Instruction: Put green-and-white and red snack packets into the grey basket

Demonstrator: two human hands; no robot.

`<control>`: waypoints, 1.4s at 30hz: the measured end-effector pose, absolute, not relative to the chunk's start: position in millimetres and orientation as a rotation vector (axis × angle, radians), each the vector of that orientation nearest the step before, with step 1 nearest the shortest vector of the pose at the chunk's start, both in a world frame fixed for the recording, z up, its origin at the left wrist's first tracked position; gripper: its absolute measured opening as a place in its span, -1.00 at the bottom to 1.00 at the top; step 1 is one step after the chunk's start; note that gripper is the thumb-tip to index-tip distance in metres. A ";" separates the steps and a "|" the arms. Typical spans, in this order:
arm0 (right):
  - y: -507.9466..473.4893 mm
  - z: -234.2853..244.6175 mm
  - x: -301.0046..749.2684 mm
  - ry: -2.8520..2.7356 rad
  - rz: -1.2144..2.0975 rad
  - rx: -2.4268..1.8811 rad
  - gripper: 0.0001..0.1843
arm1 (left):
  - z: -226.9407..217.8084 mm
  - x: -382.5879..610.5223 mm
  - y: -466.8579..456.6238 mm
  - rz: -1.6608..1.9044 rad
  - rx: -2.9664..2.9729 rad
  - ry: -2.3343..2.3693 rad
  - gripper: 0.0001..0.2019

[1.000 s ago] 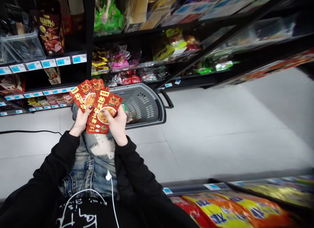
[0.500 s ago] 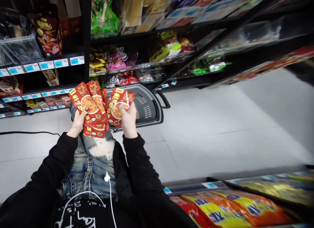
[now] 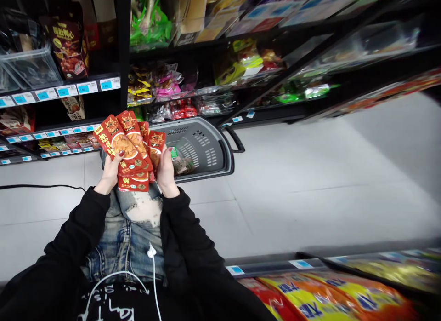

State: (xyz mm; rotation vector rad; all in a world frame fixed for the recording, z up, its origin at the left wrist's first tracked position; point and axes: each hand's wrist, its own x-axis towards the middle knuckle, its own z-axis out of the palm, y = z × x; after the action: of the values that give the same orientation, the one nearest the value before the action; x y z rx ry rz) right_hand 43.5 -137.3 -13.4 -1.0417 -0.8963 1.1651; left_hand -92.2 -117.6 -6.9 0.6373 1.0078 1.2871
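Note:
A fan of several red snack packets (image 3: pixel 129 146), printed with a bull's head and a bowl of food, is in my left hand (image 3: pixel 110 174). The thumb presses on the front packet; the fingers behind are hidden. My right hand (image 3: pixel 166 173) pinches one more packet of the same kind (image 3: pixel 155 148) at the right side of the fan, where it touches or overlaps the others. Just behind and right of my hands a grey shopping basket (image 3: pixel 210 148) stands on the floor, with a green-and-brown package (image 3: pixel 182 163) inside it.
Black shelves (image 3: pixel 124 49) with bagged snacks and blue-white price tags rise in front of me. A low shelf with orange-and-yellow bags (image 3: pixel 317 295) runs behind at the lower right. A black cable (image 3: pixel 41 186) lies on the tiled floor (image 3: pixel 303 164). White earphones (image 3: pixel 151 252) hang over my lap.
My right hand has moved left with its packet, from over the basket to the side of the fan. The package inside the basket now shows. My left hand stays nearly still.

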 end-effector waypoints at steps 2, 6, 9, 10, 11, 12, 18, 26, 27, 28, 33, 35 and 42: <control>-138.2 -9.5 40.5 -0.895 1.227 -0.955 -0.20 | -6.3 -92.0 -117.7 1.243 0.642 1.001 -0.46; -140.7 -2.4 40.4 -1.021 1.238 -0.955 -0.16 | -2.6 -92.3 -117.1 1.185 0.669 0.973 -0.44; -141.7 2.5 41.8 -1.072 1.305 -1.000 -0.19 | -0.6 -94.1 -115.8 1.160 0.696 0.953 -0.47; -141.5 3.8 42.2 -1.077 1.322 -1.021 -0.20 | -0.3 -94.9 -115.4 1.147 0.699 0.946 -0.48; -141.1 5.0 42.5 -1.085 1.314 -1.055 -0.22 | -0.3 -95.7 -115.1 1.133 0.699 0.938 -0.48; -140.5 6.0 42.9 -1.100 1.280 -1.102 -0.24 | -0.3 -96.4 -115.0 1.121 0.699 0.929 -0.48; -138.1 15.5 45.4 -1.267 0.821 -1.338 -0.19 | 1.0 -95.3 -117.7 1.137 0.698 0.908 -0.50; -136.6 12.2 36.4 -1.362 0.676 -1.335 -0.37 | 3.3 -91.5 -120.6 1.197 0.669 0.954 -0.47; -136.4 10.1 37.2 -1.389 0.700 -1.319 -0.34 | 2.6 -92.2 -120.7 1.200 0.651 0.959 -0.48; -136.4 8.4 38.8 -1.413 0.732 -1.306 -0.31 | 1.7 -93.0 -120.8 1.205 0.633 0.959 -0.48; -141.4 9.0 48.4 -1.502 0.917 -1.218 -0.20 | -1.9 -95.2 -121.1 1.214 0.644 0.869 -0.43; -144.7 13.5 46.6 -1.487 0.901 -1.217 -0.22 | -2.3 -93.8 -121.4 1.211 0.670 0.863 -0.41; -145.2 16.8 31.8 -1.298 0.745 -1.338 -0.26 | -6.8 -90.4 -119.6 1.252 0.704 0.929 -0.40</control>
State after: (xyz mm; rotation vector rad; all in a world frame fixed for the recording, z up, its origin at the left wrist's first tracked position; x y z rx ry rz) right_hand 31.8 -145.2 16.8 -1.3378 -1.2981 0.7452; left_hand -90.4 -119.6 -6.8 0.7041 0.9292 1.2518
